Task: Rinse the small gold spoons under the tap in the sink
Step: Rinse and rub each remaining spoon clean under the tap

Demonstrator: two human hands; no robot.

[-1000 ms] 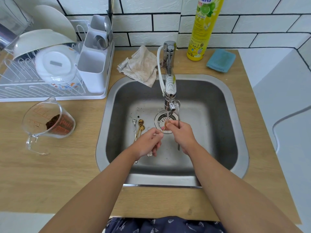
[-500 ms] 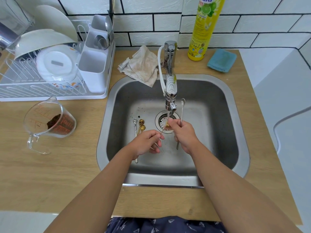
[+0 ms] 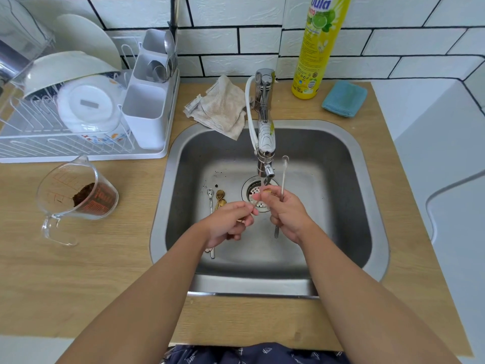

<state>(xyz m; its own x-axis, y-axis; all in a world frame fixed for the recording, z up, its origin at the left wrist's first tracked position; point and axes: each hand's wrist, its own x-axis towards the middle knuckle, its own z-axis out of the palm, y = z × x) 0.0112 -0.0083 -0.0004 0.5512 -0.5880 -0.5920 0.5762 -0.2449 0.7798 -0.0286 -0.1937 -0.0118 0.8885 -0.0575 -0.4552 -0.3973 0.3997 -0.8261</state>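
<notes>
A: Where to look for the small gold spoon [image 3: 267, 191] being rinsed?

B: Centre of the frame, right under the spout of the tap [image 3: 265, 143], just above the drain [image 3: 252, 192]. Pinched by the handle in the left hand [image 3: 228, 224], rubbed at the bowl with the fingertips of the right hand [image 3: 287, 214].

A: Anything else gripped on the right?

B: Yes, a long silver spoon [image 3: 283, 174], clamped under the curled lower fingers and standing upright beside the spout.

A: Changed since half a second ago?

B: Brought the left hand up and in towards the right. Lower and apart from it then. Kept the long silver spoon upright, though a second ago pointing down.

A: Meaning for the task?

B: Probably mid-rinse on this one spoon, with more to do. Still lying on the floor of the sink [image 3: 378, 195], left of the drain: two more gold spoons [image 3: 220, 197], beside a small silver spoon [image 3: 210, 195].

A: Water running?

B: Too faint to tell.

A: Further out?

B: On the surface [image 3: 78, 271] at left, a measuring cup [image 3: 78, 190] with brown grounds. At upper left, a dish rack [image 3: 31, 143].
</notes>
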